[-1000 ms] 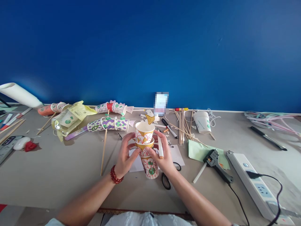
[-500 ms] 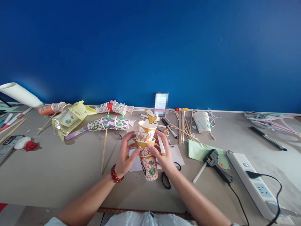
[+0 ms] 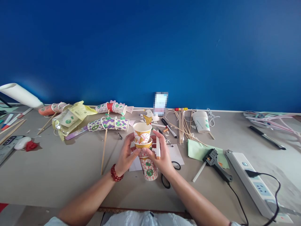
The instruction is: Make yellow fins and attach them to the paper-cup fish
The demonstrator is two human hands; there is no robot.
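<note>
Between my hands is a chain of joined paper cups [image 3: 148,171], painted with red scale lines, yellow bands and green spots. It tilts slightly, its open rim facing up. My left hand [image 3: 125,155] wraps the middle cup from the left, thumb across the front. From the other side my right hand [image 3: 163,153] grips the same cup, its thumb near the left one. A white marker [image 3: 158,148] is tucked against the right fingers. A yellow paper tail [image 3: 147,119] shows at the top rim. White paper [image 3: 176,154] and black-handled scissors [image 3: 166,182] lie beneath.
A glue gun [image 3: 215,163] lies right, beside a power strip [image 3: 252,182] and green paper [image 3: 197,150]. Wooden sticks [image 3: 181,127] and white cups [image 3: 201,121] are behind. Decorated cup fish [image 3: 109,123] and a yellow plastic bag [image 3: 75,117] lie left. A blue panel [image 3: 150,50] stands behind.
The cups' top has tipped left and toward me, opening the upper rim to view. Both thumbs now press close together on the middle cup; the marker stays in my right hand.
</note>
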